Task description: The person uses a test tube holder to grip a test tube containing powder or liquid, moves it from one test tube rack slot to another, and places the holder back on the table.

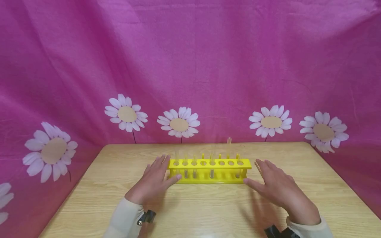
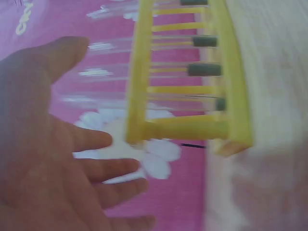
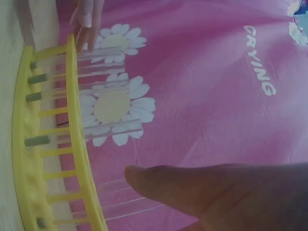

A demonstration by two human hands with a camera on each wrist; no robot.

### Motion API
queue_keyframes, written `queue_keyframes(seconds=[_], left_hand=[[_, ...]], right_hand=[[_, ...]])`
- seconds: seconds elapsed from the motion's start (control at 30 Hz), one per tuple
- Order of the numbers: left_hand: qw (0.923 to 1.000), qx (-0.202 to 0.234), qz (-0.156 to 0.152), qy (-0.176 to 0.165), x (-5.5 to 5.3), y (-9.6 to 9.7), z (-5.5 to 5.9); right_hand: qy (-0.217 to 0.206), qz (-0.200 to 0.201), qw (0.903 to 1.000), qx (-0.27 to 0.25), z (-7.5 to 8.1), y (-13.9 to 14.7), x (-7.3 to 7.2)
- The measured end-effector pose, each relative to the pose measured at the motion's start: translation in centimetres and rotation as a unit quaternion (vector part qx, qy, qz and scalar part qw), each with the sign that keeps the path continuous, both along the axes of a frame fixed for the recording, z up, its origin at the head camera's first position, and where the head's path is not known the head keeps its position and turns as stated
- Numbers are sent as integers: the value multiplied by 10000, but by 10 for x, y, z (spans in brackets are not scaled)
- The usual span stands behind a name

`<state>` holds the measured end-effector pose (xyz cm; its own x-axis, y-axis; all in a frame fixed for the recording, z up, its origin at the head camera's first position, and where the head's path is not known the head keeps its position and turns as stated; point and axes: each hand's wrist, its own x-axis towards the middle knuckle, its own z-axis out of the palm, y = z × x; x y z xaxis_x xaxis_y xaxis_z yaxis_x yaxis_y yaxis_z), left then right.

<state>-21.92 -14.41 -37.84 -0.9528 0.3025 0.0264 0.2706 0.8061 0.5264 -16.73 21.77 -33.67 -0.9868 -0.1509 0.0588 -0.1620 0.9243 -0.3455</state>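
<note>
A yellow test tube rack (image 1: 209, 181) stands lengthwise on the table, with a row of round holes along its top bar. Several clear test tubes (image 1: 212, 173) stand in it, some with dark grey-green contents at the bottom. Another tube top (image 1: 229, 140) rises higher behind the right half. My left hand (image 1: 151, 183) is at the rack's left end, fingers extended and thumb toward the front corner; the left wrist view shows a gap between palm and rack. At the right end, my right hand (image 1: 278, 185) has its fingers spread and its thumb near the front corner.
The rack stands on a light wood-grain table (image 1: 202, 208). Behind and along both sides hangs a pink cloth (image 1: 196, 72) printed with white daisies. Black wrist devices (image 1: 150, 216) sit at both cream sleeves.
</note>
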Motion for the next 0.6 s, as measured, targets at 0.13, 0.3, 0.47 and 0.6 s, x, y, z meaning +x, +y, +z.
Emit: queue_keyframes(seconds=[0.13,0.3,0.47,0.6], left_hand=[[9964,830,82,-151,-13,-2,-14],[9818,1843,279,-368,-26,-6,-33],[9679,2471,159,-423,-34,-8,-47],[9582,2808,22,-548,-38,-9,-54]], right_hand=[[-197,-63,9998,23,-1,2,-3],[-459,-206,9987,37,-4,7,-10],[-647,-272,9975,17,-9,12,-18],[-752,-317,9966,-73,-14,18,-25]])
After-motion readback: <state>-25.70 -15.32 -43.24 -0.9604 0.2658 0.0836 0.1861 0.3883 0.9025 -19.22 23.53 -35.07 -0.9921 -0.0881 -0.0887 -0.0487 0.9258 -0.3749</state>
